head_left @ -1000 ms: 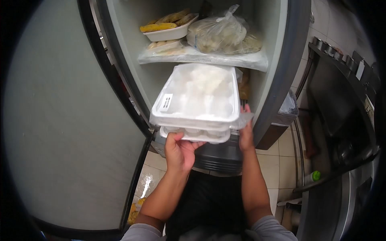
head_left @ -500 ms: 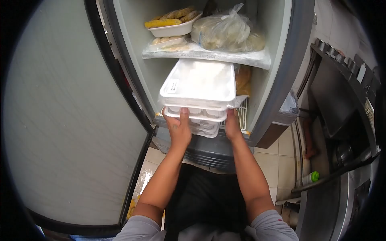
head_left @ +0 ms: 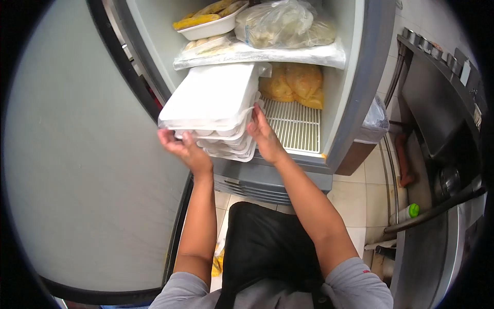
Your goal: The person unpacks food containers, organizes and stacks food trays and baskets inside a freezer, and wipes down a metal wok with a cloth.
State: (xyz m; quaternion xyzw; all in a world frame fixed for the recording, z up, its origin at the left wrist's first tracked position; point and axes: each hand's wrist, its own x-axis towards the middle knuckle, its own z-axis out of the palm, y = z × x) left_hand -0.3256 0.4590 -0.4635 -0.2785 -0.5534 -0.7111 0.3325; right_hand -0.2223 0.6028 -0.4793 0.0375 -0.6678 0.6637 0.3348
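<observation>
Our left hand [head_left: 191,153] and right hand [head_left: 266,138] clasp the tray stack [head_left: 213,95] at its front corner and side, probably steadying uneven layers in the fridge's lower compartment [head_left: 296,126].

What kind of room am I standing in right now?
Probably a working kitchen, perhaps a restaurant's: there's a tall open fridge with bagged food and stacked white trays, plus a row of metal containers along the counter at right.

White wrapped trays [head_left: 211,98] lie stacked inside the fridge's lower left side.
</observation>
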